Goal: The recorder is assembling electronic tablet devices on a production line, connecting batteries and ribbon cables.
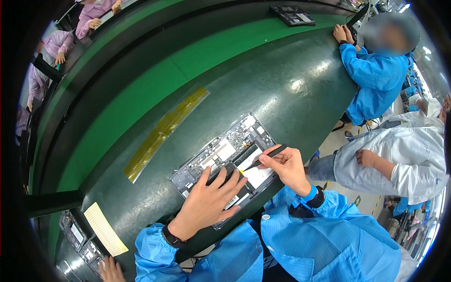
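An opened laptop base (pixel 206 164) with its circuit boards exposed lies slantwise on the green table in front of me. My left hand (pixel 206 204) rests over its near left part with the fingers spread. Between the thumb and fingers of my right hand (pixel 290 170) is a pair of black tweezers (pixel 271 156), pointing down and left. The tips are beside a small yellow piece of tape (pixel 241 172), close to my left fingertips. To the right of that piece is a white-labelled battery (pixel 258 176). Part of the laptop is hidden under my left hand.
Beyond the laptop lies a clear strip bearing yellow tape (pixel 167 131). A cream label sheet (pixel 104 228) is at left, near other opened laptop parts (pixel 73 230) and another person's hand (pixel 111 270). A dark laptop part (pixel 293 16) sits far back. Co-workers are at right.
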{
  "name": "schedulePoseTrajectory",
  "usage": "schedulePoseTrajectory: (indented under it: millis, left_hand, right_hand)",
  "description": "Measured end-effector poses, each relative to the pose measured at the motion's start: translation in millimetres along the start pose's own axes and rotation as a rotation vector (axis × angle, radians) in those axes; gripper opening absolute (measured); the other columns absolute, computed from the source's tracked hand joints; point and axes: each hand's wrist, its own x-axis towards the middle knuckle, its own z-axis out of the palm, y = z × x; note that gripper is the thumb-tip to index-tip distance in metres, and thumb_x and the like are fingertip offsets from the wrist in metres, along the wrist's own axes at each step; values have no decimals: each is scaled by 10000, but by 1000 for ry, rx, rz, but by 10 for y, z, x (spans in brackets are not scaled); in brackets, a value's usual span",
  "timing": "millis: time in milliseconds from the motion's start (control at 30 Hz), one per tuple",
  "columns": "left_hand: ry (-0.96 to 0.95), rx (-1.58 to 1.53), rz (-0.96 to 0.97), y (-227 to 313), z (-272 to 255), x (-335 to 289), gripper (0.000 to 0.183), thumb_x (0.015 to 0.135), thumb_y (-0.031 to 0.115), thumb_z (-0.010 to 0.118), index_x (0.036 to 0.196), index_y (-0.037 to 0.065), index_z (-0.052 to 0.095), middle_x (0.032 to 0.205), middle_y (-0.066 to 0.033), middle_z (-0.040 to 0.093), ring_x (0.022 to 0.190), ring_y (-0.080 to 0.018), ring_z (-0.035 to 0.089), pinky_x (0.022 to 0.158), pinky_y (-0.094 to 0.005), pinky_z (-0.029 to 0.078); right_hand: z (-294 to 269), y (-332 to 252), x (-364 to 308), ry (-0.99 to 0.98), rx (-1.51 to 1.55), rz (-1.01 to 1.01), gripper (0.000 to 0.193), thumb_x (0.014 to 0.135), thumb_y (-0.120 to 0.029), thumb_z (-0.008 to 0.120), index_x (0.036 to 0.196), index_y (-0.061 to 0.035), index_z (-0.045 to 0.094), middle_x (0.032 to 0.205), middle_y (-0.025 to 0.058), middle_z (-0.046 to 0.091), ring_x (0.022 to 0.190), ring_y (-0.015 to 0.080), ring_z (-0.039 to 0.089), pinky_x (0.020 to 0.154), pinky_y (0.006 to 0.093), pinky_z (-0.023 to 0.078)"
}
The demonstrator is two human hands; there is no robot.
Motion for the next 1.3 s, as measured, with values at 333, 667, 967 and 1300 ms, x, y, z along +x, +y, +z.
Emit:
schedulePoseTrajectory:
  millis: [333, 667, 967, 1300]
  left_hand:
    - [11, -27, 28, -2, -22, 47, 641, 906, 444, 651, 1443, 108, 550, 1474, -28, 544, 1266, -254, 526, 1086, -495, 406]
    - [68, -104, 69, 29, -144, 94, 518, 968, 354, 592, 1411, 86, 565, 1374, -97, 597, 1244, -264, 539, 1052, -450, 417]
    - [241, 50, -414, -1346, -312, -325, 574, 905, 300, 682, 1431, 101, 565, 1464, -83, 548, 1314, -331, 492, 1086, -451, 402]
    - [178, 114, -418, -1461, -163, -313, 589, 929, 380, 636, 1466, 157, 546, 1556, -53, 475, 1331, -309, 491, 1105, -482, 388]
  right_hand:
    - [-36, -3, 25, 28, -34, -3, 146, 948, -49, 731, 1030, 64, 691, 929, 141, 751, 823, 171, 740, 749, 283, 599]
    - [273, -887, 748, -38, -138, -176, 313, 994, -198, 691, 1168, 61, 679, 1042, 123, 741, 907, 197, 736, 807, 308, 571]
    - [1280, -256, 2228, -382, -190, -146, 284, 966, -222, 733, 1079, 38, 712, 923, 107, 763, 842, 159, 742, 736, 277, 577]
    - [1420, -143, 2138, -259, -249, -157, 222, 933, -163, 771, 999, 43, 721, 894, 114, 766, 802, 140, 735, 711, 272, 581]
